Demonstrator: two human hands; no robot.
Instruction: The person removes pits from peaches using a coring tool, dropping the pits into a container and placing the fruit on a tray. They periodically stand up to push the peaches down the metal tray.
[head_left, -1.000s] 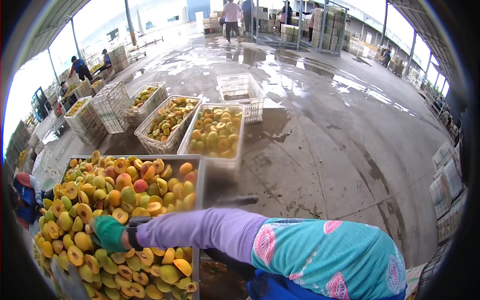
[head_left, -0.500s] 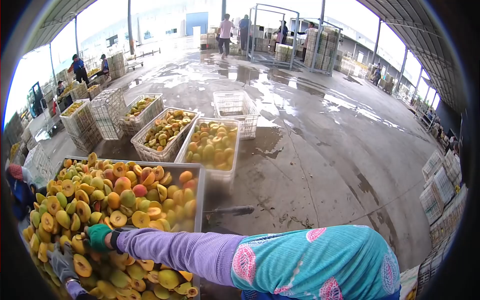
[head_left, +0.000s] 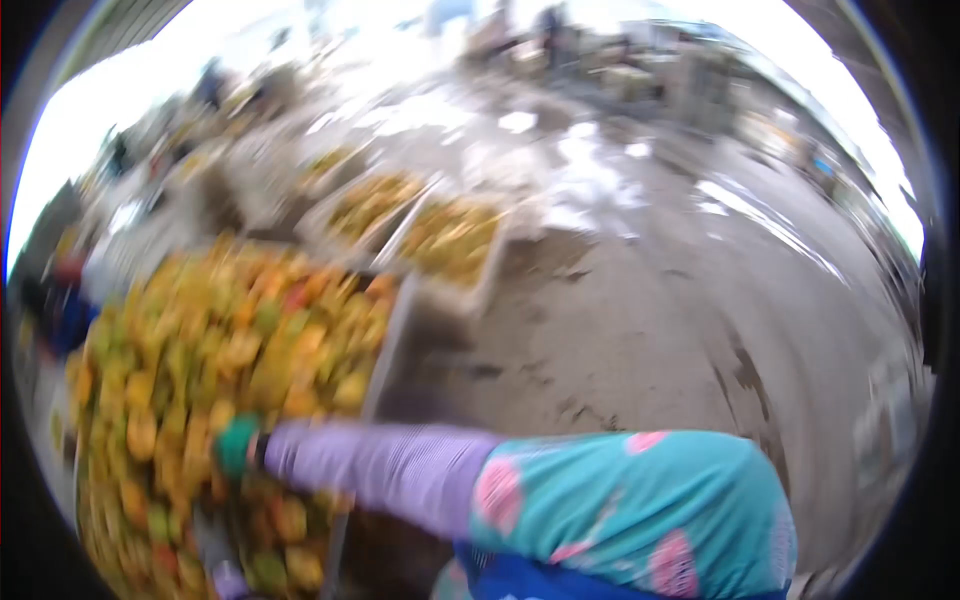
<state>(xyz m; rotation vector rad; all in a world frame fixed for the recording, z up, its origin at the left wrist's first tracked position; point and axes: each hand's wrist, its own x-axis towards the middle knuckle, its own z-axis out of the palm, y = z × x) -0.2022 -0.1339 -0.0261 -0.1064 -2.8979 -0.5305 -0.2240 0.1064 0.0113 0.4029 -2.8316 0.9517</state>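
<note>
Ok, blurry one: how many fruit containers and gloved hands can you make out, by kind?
Large bin heaped with fruit: 1
Smaller fruit crates beyond it: 2
Green-gloved hand resting on the fruit: 1
Total: 4
The single fruits are too blurred to count.

Wet concrete floor (head_left: pixel 640 330), bright daylight, blurred

One heaped fruit bin (head_left: pixel 383 345); beyond the bin, two filled crates (head_left: pixel 462 296) (head_left: pixel 330 235) — perhaps a third, too blurred to confirm; on the bin's fruit, one green-gloved hand (head_left: pixel 237 445).
</note>
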